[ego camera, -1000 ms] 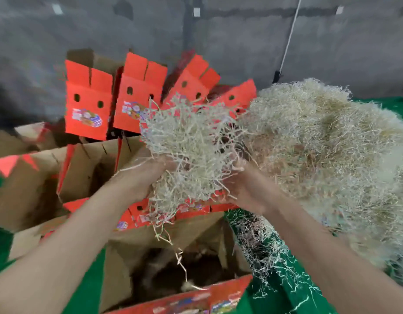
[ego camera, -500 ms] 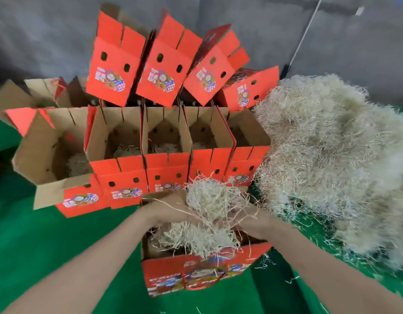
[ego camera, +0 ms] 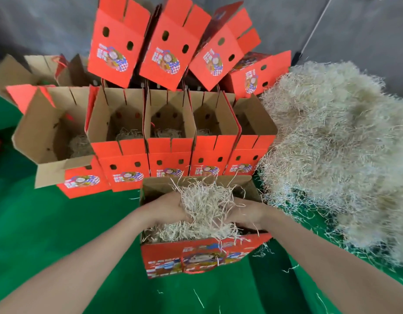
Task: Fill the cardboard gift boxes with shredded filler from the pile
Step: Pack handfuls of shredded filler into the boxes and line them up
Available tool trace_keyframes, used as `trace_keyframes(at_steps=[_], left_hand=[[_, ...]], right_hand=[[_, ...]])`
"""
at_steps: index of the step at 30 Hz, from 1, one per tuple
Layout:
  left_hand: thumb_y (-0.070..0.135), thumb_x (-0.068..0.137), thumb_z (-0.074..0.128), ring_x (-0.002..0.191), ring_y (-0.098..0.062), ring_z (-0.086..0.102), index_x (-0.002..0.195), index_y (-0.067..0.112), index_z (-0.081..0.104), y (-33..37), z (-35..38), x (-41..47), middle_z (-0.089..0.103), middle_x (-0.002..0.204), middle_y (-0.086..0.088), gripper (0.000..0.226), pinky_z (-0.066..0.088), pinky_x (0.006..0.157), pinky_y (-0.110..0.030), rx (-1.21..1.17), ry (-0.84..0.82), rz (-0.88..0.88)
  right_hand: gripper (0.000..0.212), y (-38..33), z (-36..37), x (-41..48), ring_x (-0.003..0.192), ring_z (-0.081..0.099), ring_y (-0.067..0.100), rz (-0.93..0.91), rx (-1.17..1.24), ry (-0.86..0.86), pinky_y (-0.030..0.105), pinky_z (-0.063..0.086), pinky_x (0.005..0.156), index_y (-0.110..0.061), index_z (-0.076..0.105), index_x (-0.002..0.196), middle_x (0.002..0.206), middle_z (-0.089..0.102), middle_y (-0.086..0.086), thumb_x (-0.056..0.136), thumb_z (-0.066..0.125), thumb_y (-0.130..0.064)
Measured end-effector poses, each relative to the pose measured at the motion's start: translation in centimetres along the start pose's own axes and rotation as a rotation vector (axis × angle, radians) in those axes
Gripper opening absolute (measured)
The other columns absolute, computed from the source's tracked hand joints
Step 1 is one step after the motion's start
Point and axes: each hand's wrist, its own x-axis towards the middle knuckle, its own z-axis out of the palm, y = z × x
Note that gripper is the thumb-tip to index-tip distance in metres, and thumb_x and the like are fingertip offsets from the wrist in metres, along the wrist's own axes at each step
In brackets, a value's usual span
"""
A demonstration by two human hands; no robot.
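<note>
Green mat (ego camera: 60, 234), grey wall (ego camera: 48, 23)
The wall rises behind the mat's far edge; a white cable (ego camera: 317, 26) slants down it at right.

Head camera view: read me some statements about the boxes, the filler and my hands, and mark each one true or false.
1. The left hand and the right hand hold a clump of shredded filler in the open top of the nearest box. True.
2. The filler pile lies left of the boxes. False: it lies on their right.
3. The row of boxes behind the nearest one has its flaps closed. False: the tops are open, and filler shows in several.
4. The green surface lies under the boxes. True.
5. The nearest box holds no filler. False: filler lies inside it.
</note>
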Motion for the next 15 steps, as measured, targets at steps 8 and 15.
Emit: trace_keyframes(at_steps=[8, 15], left_hand=[[0.041, 0.065, 0.081, 0.138, -0.022, 0.026, 0.149, 0.010, 0.009, -1.4, -0.9, 0.3, 0.018, 0.154, -0.005, 0.114, 0.027, 0.108, -0.030, -0.070, -0.184, -0.067], [0.052, 0.062, 0.079, 0.140, -0.020, 0.015, 0.147, 0.006, -0.001, -1.4, -1.0, 0.7, 0.006, 0.156, -0.004, 0.126, 0.022, 0.106, -0.027, -0.141, -0.228, -0.135]], right_hand=[[0.044, 0.7, -0.9, 1.0, 0.111, 0.048, 0.023, 0.084, -0.462, 0.064, 0.015, 0.034, 0.093, -0.003, 0.033, 0.136, 0.135, 0.043, 0.012, 0.095, 0.048, -0.009], [0.051, 0.8, -2.0, 1.2, 0.115, 0.037, 0.015, 0.037, -0.447, 0.057, 0.025, 0.031, 0.100, -0.004, 0.030, 0.138, 0.138, 0.037, 0.011, 0.091, 0.048, -0.006]])
